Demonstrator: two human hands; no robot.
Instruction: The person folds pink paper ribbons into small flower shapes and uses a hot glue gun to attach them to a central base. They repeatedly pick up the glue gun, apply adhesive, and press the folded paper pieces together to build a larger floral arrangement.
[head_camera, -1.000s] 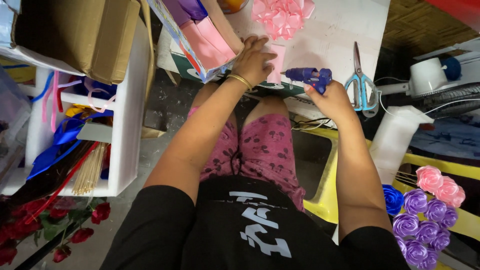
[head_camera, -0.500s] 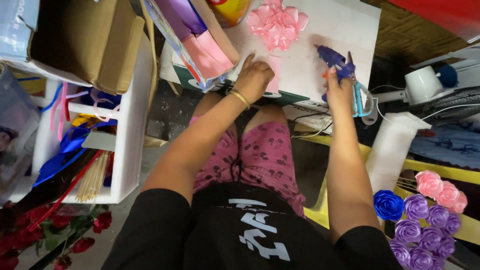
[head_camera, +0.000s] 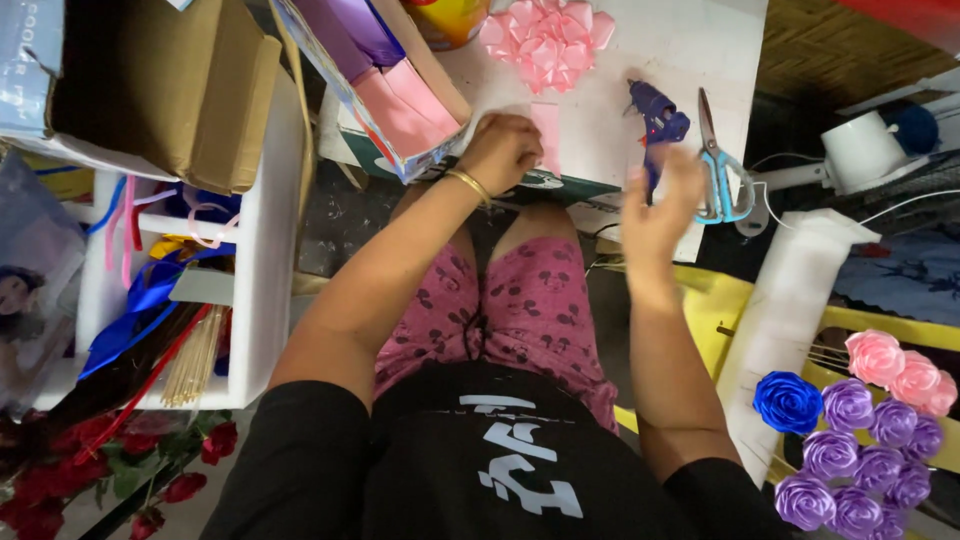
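Pinched under the left hand, at upper centre of the frame, lies a small pink ribbon strip; the fingers press it flat against the white board, so the hold is narrow and closed on the strip; the right hand hovers open and empty, fingers loosely spread, just below the blue glue gun, which rests on the board apart from the palm; blue-handled scissors lie just right of the gun. Judged from this layout, the step in hand is shaping a ribbon piece with the gun set aside; any next move would call for a steady hold on the strip and a clean reach to the gun's handle. Pose: both forearms extend forward over the knees; the left wrist, with its gold bangle, bends inward; the right wrist is raised, palm turned toward the board. A finished pink ribbon bow sits at top centre; ribbon roses stand at lower right.
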